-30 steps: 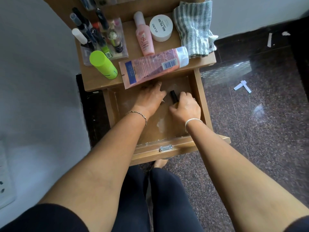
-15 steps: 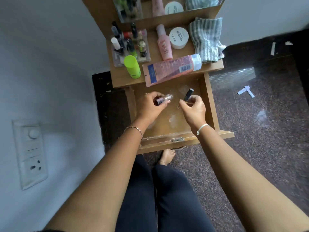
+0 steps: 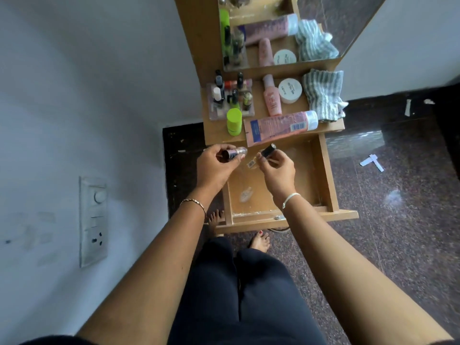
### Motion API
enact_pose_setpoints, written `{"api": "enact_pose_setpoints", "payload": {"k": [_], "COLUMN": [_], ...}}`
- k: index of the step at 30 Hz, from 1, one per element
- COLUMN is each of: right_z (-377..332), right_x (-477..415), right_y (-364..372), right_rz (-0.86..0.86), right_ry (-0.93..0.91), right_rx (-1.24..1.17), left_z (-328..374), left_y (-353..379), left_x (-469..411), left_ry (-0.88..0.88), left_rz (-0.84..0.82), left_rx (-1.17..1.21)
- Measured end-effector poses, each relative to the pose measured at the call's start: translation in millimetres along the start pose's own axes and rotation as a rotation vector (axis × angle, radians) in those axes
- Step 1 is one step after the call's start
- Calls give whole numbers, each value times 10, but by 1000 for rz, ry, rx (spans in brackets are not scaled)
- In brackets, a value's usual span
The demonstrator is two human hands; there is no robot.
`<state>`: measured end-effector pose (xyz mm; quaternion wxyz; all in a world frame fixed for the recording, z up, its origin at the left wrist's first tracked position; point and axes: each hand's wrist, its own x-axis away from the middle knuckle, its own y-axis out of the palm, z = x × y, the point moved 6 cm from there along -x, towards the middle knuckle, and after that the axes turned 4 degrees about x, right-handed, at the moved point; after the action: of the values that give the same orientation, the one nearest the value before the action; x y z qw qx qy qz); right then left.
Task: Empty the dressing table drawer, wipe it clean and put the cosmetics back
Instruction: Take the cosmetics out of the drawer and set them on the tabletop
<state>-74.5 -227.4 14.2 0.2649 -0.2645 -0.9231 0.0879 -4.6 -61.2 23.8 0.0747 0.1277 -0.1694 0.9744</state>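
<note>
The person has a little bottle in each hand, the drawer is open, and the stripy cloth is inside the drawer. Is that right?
Not quite. The stripy cloth lies on the table top beside the white jar, not inside the drawer; the head view shows it. The rest is right: the left hand holds a dark little bottle, the right hand a black-capped bottle, and the drawer is open.

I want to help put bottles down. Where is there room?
The drawer floor is bare near its front edge and along its right wall. The tabletop is crowded with tray, green bottle, pink tube, jar and cloth; only the front left corner is free.
</note>
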Motion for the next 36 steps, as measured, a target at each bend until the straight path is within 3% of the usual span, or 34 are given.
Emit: {"api": "enact_pose_setpoints", "payload": {"k": [12, 25, 31, 36], "right_z": [-449, -629, -796, -871], "right_x": [-40, -86, -37, -49], "right_y": [662, 962, 1038, 1091], "right_rz": [74, 253, 378, 348], "right_ry": [-291, -321, -663, -823], "right_rx": [402, 612, 920, 1078], "left_z": [-4, -5, -55, -74], "left_y": [-492, -531, -595, -620], "left_x": [-615, -908, -970, -976], "left_ry": [46, 77, 72, 64], "left_rz": [91, 29, 17, 0], "left_rx": [-198, -251, -253, -246]}}
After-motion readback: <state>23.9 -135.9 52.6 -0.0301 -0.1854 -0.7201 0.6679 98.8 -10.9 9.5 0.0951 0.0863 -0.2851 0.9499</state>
